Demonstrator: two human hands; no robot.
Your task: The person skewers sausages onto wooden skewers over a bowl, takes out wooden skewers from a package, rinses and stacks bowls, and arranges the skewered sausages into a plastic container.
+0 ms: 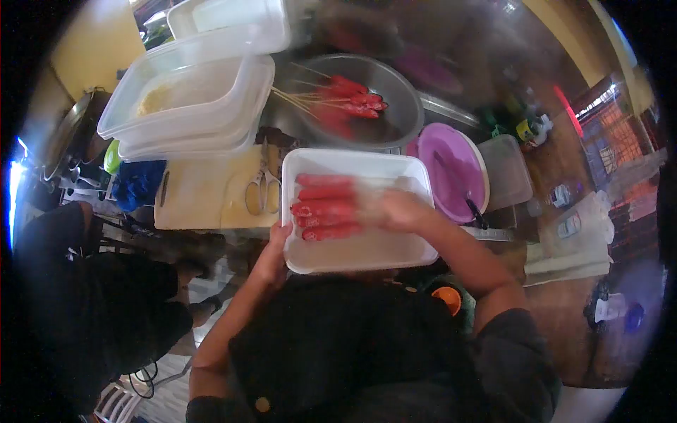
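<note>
The person wears a black top (pixel 352 338) — short dark sleeves (pixel 513 352), round tan button (pixel 262 404).

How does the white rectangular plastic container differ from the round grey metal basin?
The white rectangular plastic container has rounded corners; the round grey metal basin is circular. The left hand grips the container's edge; no hand touches the basin. The container's red sausage-shaped pieces lie side by side; the basin's bunch together, sticks fanning out. Both hold red pieces.

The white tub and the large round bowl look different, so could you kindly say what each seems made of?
White tub: probably smooth plastic, judging by its milky walls and rounded, moulded-looking rim. Large round bowl: likely metal, perhaps stainless steel, given its grey, softly shiny surface.
</note>
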